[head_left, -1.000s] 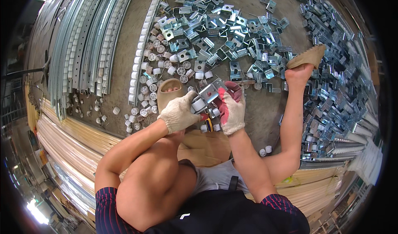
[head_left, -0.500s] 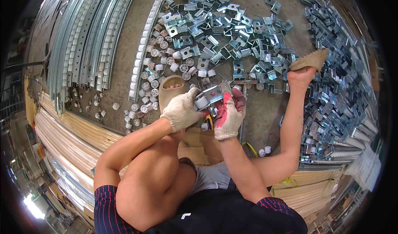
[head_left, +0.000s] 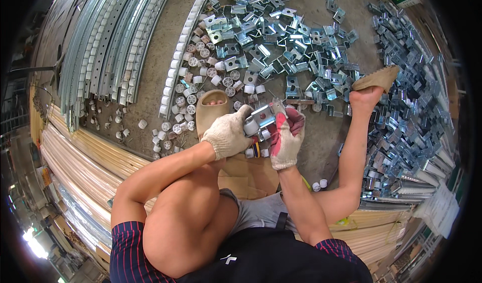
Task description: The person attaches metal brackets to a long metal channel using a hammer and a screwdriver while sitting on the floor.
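Observation:
My left hand [head_left: 227, 135], in an off-white knit glove, is closed on the left end of a shiny metal bracket [head_left: 262, 116] with holes in it. White plastic rollers sit at the bracket, one white roller [head_left: 250, 128] right by the left fingertips. My right hand [head_left: 285, 141], in a glove with pink-coated fingers, grips the bracket's right end. The bracket is held above the floor between my two hands. Just below it a tool with a yellow and dark handle [head_left: 256, 149] shows in part; whether a hand holds it is hidden.
Loose zinc brackets [head_left: 281, 37] cover the floor ahead, and a denser bracket heap [head_left: 406, 92] lies at right. White rollers [head_left: 191, 109] are scattered left of my sandal [head_left: 211, 113]. Long metal rails [head_left: 108, 42] and a roller-filled rail [head_left: 179, 57] lie at left. Cardboard [head_left: 246, 175] lies beneath my hands.
Both hands have shifted slightly right with the bracket between them, still gripping it. The whole view has moved a little too.

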`<control>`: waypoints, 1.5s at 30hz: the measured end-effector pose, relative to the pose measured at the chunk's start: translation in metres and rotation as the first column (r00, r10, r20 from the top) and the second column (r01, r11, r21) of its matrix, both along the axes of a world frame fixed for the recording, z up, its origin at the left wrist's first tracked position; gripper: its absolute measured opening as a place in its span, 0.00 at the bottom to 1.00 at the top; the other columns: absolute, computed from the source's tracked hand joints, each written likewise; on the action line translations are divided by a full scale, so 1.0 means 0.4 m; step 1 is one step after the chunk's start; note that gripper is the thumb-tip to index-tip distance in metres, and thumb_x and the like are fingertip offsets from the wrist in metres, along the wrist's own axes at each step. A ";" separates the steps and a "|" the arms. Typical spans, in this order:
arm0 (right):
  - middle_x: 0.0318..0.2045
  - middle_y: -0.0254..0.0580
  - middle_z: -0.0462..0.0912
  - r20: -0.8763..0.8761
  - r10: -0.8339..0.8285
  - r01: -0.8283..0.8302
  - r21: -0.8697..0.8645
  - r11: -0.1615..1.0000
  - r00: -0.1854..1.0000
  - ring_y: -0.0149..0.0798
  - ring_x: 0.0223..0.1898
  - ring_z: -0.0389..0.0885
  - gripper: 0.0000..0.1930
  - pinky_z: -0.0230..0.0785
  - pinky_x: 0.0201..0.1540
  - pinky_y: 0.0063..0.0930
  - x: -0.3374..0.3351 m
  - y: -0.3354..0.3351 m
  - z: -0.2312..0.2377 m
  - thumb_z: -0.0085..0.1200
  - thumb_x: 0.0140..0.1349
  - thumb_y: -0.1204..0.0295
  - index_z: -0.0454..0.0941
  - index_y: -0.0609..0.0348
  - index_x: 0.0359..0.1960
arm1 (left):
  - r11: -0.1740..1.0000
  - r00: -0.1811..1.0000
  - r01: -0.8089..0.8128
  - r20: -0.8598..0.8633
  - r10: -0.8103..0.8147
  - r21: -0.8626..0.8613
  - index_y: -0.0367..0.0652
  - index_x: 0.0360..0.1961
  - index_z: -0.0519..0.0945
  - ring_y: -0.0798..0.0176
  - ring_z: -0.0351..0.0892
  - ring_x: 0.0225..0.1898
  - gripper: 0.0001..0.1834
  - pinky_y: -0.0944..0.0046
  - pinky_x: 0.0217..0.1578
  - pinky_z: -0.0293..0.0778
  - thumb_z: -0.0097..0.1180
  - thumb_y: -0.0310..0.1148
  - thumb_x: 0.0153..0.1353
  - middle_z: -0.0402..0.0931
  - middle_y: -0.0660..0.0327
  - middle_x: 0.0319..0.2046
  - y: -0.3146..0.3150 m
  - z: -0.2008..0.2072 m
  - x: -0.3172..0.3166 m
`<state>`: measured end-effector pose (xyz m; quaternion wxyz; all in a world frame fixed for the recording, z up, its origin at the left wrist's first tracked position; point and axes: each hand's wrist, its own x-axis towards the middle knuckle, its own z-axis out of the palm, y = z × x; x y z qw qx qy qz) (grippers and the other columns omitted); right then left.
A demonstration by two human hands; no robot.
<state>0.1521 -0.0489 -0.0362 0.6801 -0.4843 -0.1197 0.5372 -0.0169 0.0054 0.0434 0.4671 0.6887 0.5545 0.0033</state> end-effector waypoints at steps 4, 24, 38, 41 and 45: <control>0.53 0.50 0.85 0.018 0.055 -0.055 0.011 0.998 0.998 0.43 0.53 0.87 0.12 0.86 0.54 0.39 0.020 -0.008 -0.016 0.58 0.73 0.79 0.74 0.55 0.54 | 0.998 0.999 0.011 -0.046 -0.014 -0.064 0.46 0.60 0.73 0.36 0.86 0.48 0.34 0.42 0.49 0.80 0.73 0.43 0.55 0.86 0.42 0.42 0.011 0.007 0.006; 0.52 0.69 0.83 0.516 0.840 -0.035 -0.848 0.528 0.168 0.67 0.57 0.82 0.27 0.72 0.61 0.56 0.249 -0.162 -0.155 0.62 0.66 0.66 0.69 0.61 0.64 | 0.999 0.995 -0.033 -0.089 0.036 0.037 0.51 0.64 0.73 0.39 0.85 0.52 0.40 0.46 0.55 0.77 0.76 0.45 0.49 0.86 0.43 0.46 0.068 -0.164 -0.041; 0.19 0.26 0.69 0.224 0.344 -0.162 -0.574 0.803 0.912 0.25 0.12 0.63 0.18 0.56 0.14 0.24 0.309 -0.076 -0.016 0.41 0.82 0.55 0.80 0.52 0.46 | 0.999 0.996 -0.038 -0.081 0.035 -0.037 0.49 0.63 0.75 0.39 0.84 0.54 0.39 0.46 0.57 0.76 0.74 0.46 0.49 0.86 0.42 0.47 0.071 -0.174 -0.034; 0.22 0.29 0.76 0.282 0.668 -0.398 -0.623 0.673 0.688 0.26 0.19 0.69 0.17 0.65 0.22 0.25 0.283 -0.076 -0.060 0.46 0.80 0.58 0.82 0.58 0.50 | 0.999 0.997 -0.028 -0.073 0.025 -0.031 0.51 0.65 0.75 0.40 0.84 0.52 0.42 0.48 0.56 0.76 0.75 0.47 0.47 0.85 0.43 0.45 0.076 -0.183 -0.047; 0.26 0.32 0.81 0.403 0.749 -0.479 -0.587 0.652 0.525 0.28 0.26 0.76 0.15 0.71 0.30 0.25 0.377 -0.058 -0.083 0.47 0.80 0.65 0.81 0.62 0.52 | 1.000 0.996 -0.026 -0.091 0.025 -0.017 0.47 0.61 0.75 0.39 0.84 0.54 0.37 0.47 0.57 0.76 0.73 0.45 0.50 0.86 0.42 0.46 0.062 -0.169 -0.037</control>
